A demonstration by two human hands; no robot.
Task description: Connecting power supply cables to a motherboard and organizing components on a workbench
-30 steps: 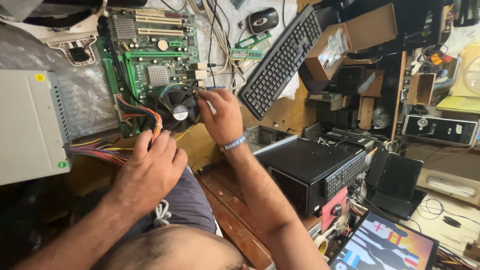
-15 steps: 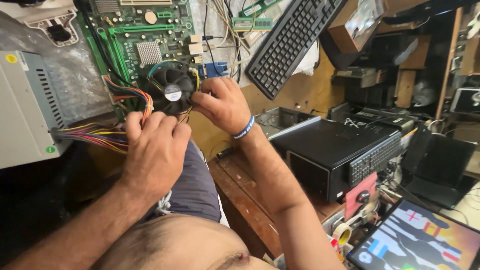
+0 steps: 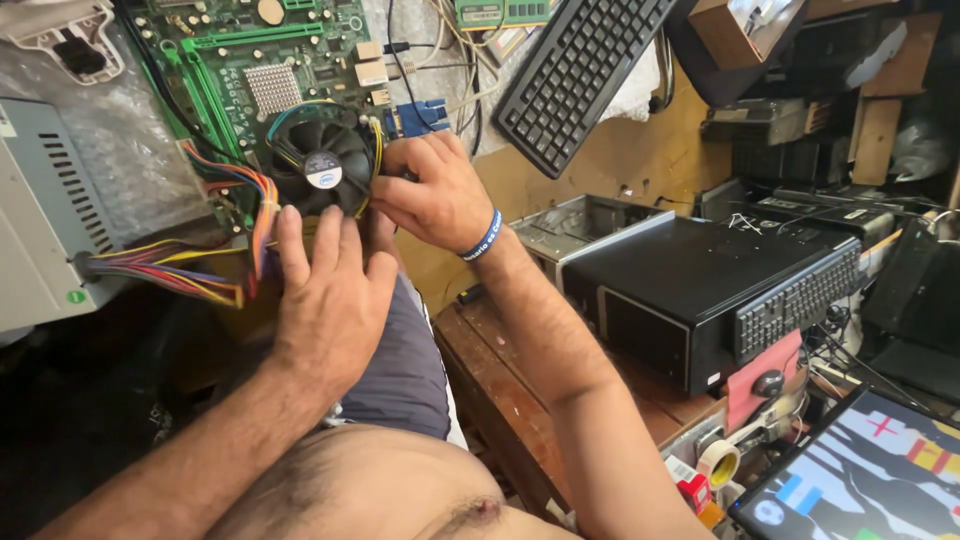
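cooler fan [image 3: 322,165]: black, round, w/ white hub sticker, mounted on green motherboard [image 3: 250,60] at its lower right area, upper left of view. coloured wires looped round fan rim.

right hand [image 3: 432,195]: at fan's right edge, fingers curled and pinched narrow on the edge/clip there; exact part gripped hidden by fingers. blue wristband [image 3: 485,236] on wrist.

left hand [image 3: 330,290]: just below fan, back of hand to camera, fingers spread flat and pointing up, tips touching fan's lower rim; open-ish, holding nothing visible.

blue connector port [image 3: 420,115]: on board edge, just above right hand.

wire bundle [image 3: 175,265]: red/yellow/orange/black, runs from grey power supply box [image 3: 40,230] at far left to board, left of left hand.

bubble wrap [image 3: 120,170]: under board, between board and power box.

black keyboard [image 3: 575,70]: tilted, top centre, right of board, apart from hands.

black desktop case [image 3: 690,285]: lying flat, right of right forearm; second small keyboard [image 3: 795,300] leaning on its front.

open metal chassis [image 3: 570,220]: behind black case, near wrist.

wooden table [image 3: 500,370]: worn edge below right forearm.

tape roll [image 3: 718,462]: lower right, near tablet screen [image 3: 860,470] w/ coloured graphics.
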